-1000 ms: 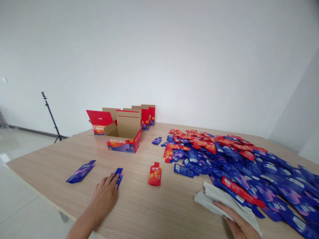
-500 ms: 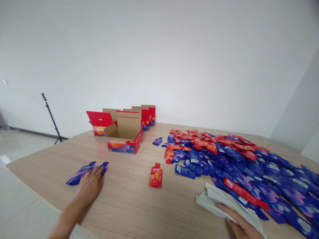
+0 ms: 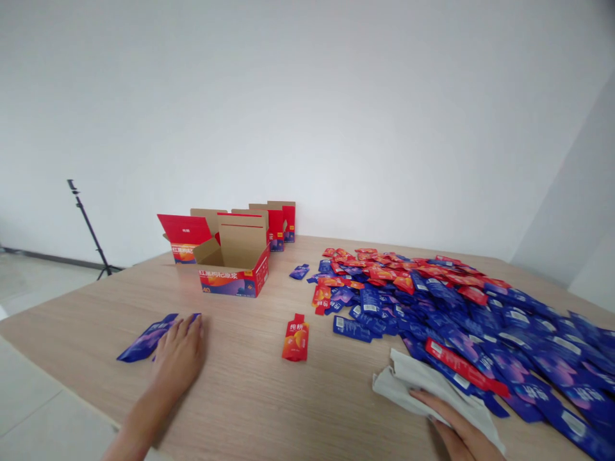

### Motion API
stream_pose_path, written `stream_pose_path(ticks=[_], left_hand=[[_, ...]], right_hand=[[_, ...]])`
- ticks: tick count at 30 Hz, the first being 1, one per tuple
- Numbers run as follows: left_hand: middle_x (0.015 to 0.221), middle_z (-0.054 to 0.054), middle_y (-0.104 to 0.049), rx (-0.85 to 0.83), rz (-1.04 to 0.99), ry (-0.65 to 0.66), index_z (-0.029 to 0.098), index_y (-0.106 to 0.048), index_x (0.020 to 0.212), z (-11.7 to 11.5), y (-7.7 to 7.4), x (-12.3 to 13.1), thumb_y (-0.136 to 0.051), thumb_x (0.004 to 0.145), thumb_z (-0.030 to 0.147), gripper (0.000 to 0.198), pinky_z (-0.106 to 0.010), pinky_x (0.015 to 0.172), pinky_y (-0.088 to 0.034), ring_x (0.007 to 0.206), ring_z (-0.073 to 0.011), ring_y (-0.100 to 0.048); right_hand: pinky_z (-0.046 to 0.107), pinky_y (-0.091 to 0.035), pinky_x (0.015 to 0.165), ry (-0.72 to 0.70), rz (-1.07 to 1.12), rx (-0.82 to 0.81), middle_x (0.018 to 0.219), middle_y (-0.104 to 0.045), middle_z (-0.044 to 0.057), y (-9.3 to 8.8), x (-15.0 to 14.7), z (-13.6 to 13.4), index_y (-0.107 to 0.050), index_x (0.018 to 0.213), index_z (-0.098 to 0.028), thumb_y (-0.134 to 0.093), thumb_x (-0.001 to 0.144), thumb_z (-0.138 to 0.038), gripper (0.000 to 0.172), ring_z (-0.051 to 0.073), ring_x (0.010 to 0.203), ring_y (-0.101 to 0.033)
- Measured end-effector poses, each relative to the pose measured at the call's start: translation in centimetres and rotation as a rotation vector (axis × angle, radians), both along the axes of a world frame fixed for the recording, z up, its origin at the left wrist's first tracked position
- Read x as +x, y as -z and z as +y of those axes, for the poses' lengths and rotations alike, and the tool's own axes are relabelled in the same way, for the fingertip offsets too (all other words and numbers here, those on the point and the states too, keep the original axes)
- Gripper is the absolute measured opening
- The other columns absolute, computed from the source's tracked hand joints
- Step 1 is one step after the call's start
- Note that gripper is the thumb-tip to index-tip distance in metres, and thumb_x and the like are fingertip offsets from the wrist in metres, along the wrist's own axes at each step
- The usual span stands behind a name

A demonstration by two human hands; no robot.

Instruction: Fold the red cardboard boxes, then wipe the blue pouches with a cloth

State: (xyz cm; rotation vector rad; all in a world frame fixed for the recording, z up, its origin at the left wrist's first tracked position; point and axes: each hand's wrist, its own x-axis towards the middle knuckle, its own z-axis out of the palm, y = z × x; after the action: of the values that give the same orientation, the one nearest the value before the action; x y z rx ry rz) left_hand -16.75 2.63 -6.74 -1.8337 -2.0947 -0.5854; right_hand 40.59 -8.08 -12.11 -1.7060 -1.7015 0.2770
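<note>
fingers of left hand have an outer blue pouch just left; covered blue pouch mostly hidden under them, can't tell if pinched or only pressed; i'd press light and flat so it doesn't crease or skid; open box beyond them, more boxes farther off; red pouch well right of them; fingers of right hand on white cloth, grip unclear; pouch pile beyond and to their right

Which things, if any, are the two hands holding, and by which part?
A firm hold cannot be told: the left hand lies over the middle of a blue pouch; the right hand rests on the near part of a white cloth.
</note>
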Motion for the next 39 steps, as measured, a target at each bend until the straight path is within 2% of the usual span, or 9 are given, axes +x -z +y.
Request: stream_pose_path(ticks=[3,11,15,18,22,26,30,34,39], left_hand=[[0.146,-0.023,-0.06,0.02,-0.042,0.12,0.008,-0.059,0.138,0.6,-1.1,4.8,-0.026,0.102,0.032,0.055,-0.061,0.112,-0.041,0.138,-0.0403,-0.05],[0.126,-0.007,-0.071,-0.127,-0.137,0.652,0.024,-0.067,0.125,0.8,-4.1,21.3,-0.038,0.103,0.025,0.036,-0.037,0.109,-0.046,0.121,-0.0202,-0.061],[0.126,-0.004,-0.071,-0.236,-0.141,0.786,0.025,-0.068,0.125,0.2,-3.9,27.2,-0.04,0.102,0.022,0.036,-0.035,0.111,-0.045,0.121,-0.0188,-0.061],[0.141,-0.007,-0.066,-0.306,-0.125,0.793,0.021,-0.063,0.136,0.5,-2.9,30.0,-0.039,0.1,0.02,0.043,-0.04,0.117,-0.041,0.133,-0.0224,-0.056],[0.162,-0.015,-0.048,-0.378,-0.08,0.735,0.01,-0.046,0.155,1.7,-1.6,32.1,-0.034,0.1,0.021,0.057,-0.048,0.125,-0.031,0.151,-0.0305,-0.04],[0.166,-0.019,-0.04,-0.434,-0.029,0.702,0.005,-0.042,0.157,2.2,-1.0,32.7,-0.04,0.101,0.033,0.062,-0.053,0.127,-0.026,0.157,-0.0363,-0.03],[0.165,-0.015,-0.043,-0.444,0.003,0.717,0.01,-0.043,0.157,1.1,-1.4,31.8,-0.042,0.102,0.035,0.061,-0.052,0.127,-0.028,0.155,-0.0336,-0.034],[0.153,-0.011,-0.058,-0.427,0.018,0.687,0.018,-0.056,0.148,-1.3,-2.3,29.8,-0.049,0.097,0.024,0.052,-0.051,0.12,-0.037,0.141,-0.0318,-0.05],[0.142,-0.016,-0.062,-0.39,0.032,0.575,0.013,-0.056,0.145,-3.1,-2.4,29.1,-0.05,0.099,0.026,0.048,-0.049,0.116,-0.041,0.132,-0.032,-0.054]], right_hand=[[0.059,-0.047,0.114,0.011,-0.016,-0.007,0.135,-0.072,-0.001,-0.2,-0.4,-0.1,-0.083,0.118,-0.034,-0.04,0.094,-0.051,0.052,0.035,0.131,-0.066],[0.053,-0.047,0.115,-0.033,-0.05,-0.01,0.139,-0.069,0.001,-0.3,-1.0,-0.5,-0.081,0.123,-0.029,-0.039,0.097,-0.038,0.049,0.032,0.134,-0.063],[0.046,-0.05,0.115,-0.042,-0.025,-0.013,0.139,-0.07,0.002,-0.7,-1.8,-0.7,-0.08,0.125,-0.028,-0.04,0.097,-0.029,0.049,0.028,0.132,-0.064],[0.044,-0.049,0.115,-0.045,0.003,0.002,0.137,-0.071,0.002,-1.0,-2.3,-0.7,-0.08,0.124,-0.028,-0.041,0.096,-0.023,0.048,0.026,0.132,-0.065],[0.044,-0.049,0.116,-0.06,0.043,0.013,0.137,-0.071,0.004,-1.0,-2.6,-0.8,-0.079,0.125,-0.027,-0.043,0.096,-0.019,0.047,0.025,0.132,-0.065],[0.044,-0.048,0.117,-0.064,0.09,0.013,0.136,-0.072,0.006,-1.2,-2.8,-0.9,-0.08,0.123,-0.024,-0.043,0.094,-0.019,0.047,0.025,0.131,-0.066],[0.047,-0.047,0.118,-0.043,0.146,-0.007,0.135,-0.073,0.006,-1.8,-3.2,-0.9,-0.081,0.12,-0.024,-0.044,0.092,-0.021,0.047,0.027,0.131,-0.066],[0.047,-0.046,0.119,-0.026,0.177,-0.019,0.135,-0.073,0.005,-2.3,-3.6,-0.9,-0.082,0.119,-0.024,-0.044,0.092,-0.025,0.046,0.027,0.131,-0.066],[0.048,-0.044,0.121,-0.015,0.157,-0.051,0.137,-0.072,0.005,-2.8,-4.0,-1.1,-0.081,0.121,-0.025,-0.041,0.093,-0.025,0.049,0.026,0.133,-0.065]])
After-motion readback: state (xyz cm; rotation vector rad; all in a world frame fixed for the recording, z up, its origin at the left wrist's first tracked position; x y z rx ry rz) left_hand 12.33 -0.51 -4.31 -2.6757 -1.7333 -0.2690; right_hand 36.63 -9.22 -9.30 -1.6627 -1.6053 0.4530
